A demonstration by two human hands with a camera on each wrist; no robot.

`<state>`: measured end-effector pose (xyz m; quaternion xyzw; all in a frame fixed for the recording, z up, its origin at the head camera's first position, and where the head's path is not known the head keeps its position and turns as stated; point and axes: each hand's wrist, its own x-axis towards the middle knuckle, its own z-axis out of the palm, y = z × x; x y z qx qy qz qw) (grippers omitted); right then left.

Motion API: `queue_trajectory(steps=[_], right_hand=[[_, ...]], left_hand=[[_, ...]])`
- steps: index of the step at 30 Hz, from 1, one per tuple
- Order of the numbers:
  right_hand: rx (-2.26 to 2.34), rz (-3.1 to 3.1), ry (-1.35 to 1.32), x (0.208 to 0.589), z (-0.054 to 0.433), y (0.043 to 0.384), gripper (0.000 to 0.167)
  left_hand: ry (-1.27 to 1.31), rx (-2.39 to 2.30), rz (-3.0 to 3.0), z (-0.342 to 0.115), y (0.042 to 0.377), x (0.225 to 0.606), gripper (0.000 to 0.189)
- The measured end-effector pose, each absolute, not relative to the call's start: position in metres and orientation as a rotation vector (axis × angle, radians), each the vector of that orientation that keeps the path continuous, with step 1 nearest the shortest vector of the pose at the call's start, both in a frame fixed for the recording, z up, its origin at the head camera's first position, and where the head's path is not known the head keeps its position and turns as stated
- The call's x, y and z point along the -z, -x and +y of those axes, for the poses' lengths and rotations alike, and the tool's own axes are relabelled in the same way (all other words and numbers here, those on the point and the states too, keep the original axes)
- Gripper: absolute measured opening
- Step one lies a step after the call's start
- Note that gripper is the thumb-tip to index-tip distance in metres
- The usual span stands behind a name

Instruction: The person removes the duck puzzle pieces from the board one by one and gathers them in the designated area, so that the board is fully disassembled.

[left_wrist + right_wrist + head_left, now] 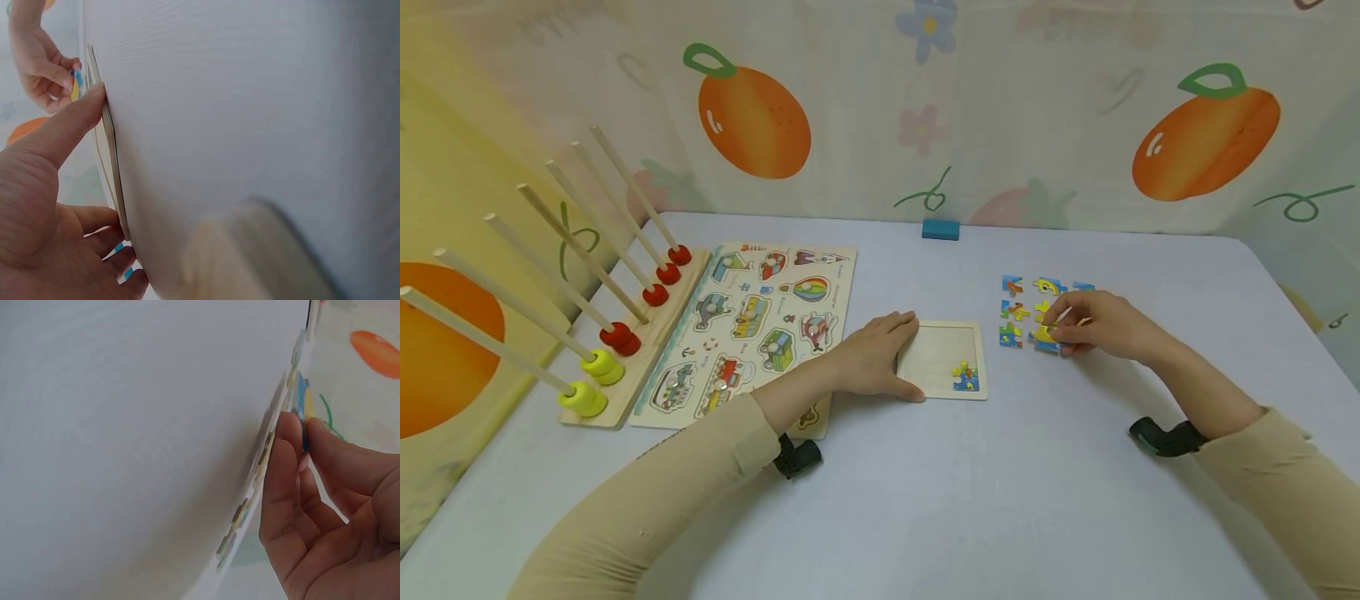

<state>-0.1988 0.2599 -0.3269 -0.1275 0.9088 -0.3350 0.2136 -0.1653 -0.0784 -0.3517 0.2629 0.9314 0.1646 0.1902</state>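
My left hand (874, 354) rests spread at the left side of a small wooden puzzle tray (940, 324). Its thumb touches the near edge and its fingers lie toward the far left corner. Inside the tray's near right corner sits a yellow-and-blue patch of jigsaw (966, 377). Over the loose jigsaw pieces (1011, 336) to the right of the tray, my right hand (1101, 323) pinches a blue-and-yellow jigsaw piece (301, 394) between thumb and fingers. The right wrist view shows that piece tilted up on edge; other pieces lie flat beneath it.
At the left, a wooden counting stand (647, 325) carries tall pegs with red and yellow beads. Beside it lies a vehicle picture board (790, 312), partly under my left forearm. A small teal block (941, 230) sits at the table's back edge, before a printed curtain.
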Motion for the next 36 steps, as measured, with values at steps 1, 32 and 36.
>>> queue_trajectory(steps=[1,32,36], right_hand=[[0.929,2.523,0.359,0.3274,0.2596,0.1988,0.025],[0.769,2.632,0.320,0.3323,0.2573,0.2032,0.025],[0.765,2.634,0.315,0.3312,0.2560,0.2026,0.024]], left_hand=[[-0.741,-0.463,2.619,-0.0784,0.1652,0.3519,0.107],[-0.732,-0.467,2.620,-0.0789,0.1652,0.3524,0.107],[-0.734,-0.466,2.623,-0.0786,0.1654,0.3525,0.106]])
